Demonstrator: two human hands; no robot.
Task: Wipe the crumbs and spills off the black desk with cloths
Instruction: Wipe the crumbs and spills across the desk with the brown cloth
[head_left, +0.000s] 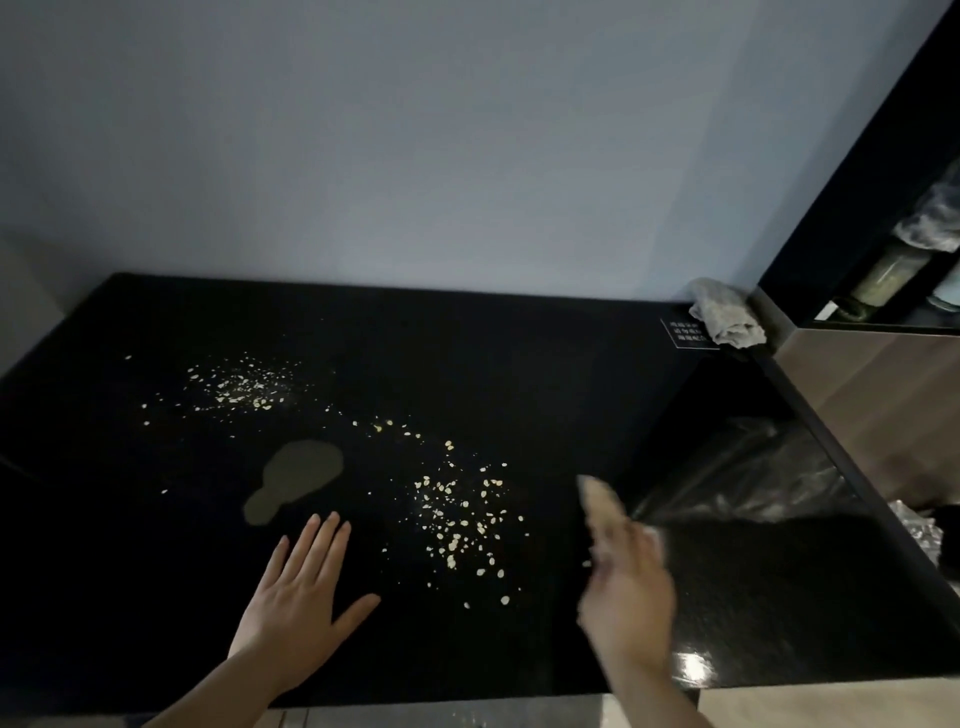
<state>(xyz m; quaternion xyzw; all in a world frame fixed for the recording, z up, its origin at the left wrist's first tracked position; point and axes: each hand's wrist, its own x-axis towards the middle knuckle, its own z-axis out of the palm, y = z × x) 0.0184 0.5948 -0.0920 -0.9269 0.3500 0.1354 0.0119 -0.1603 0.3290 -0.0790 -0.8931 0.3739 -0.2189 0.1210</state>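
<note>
Bin liner (753, 478) beside crumb-strewn black desk (467, 353)

Pale crumbs (457, 514) are scattered across the black desk (130, 597), a greyish spill (296, 478) is pooled centre-left, and a crumpled cloth (727, 319) is laid upper right.

Both forearms are bare and unsleeved from the near edge of the view to the wrists; the left hand (306, 587) has slim fingers with short, plain nails, while the right hand (626, 582) is too blurred to show finger detail.
</note>
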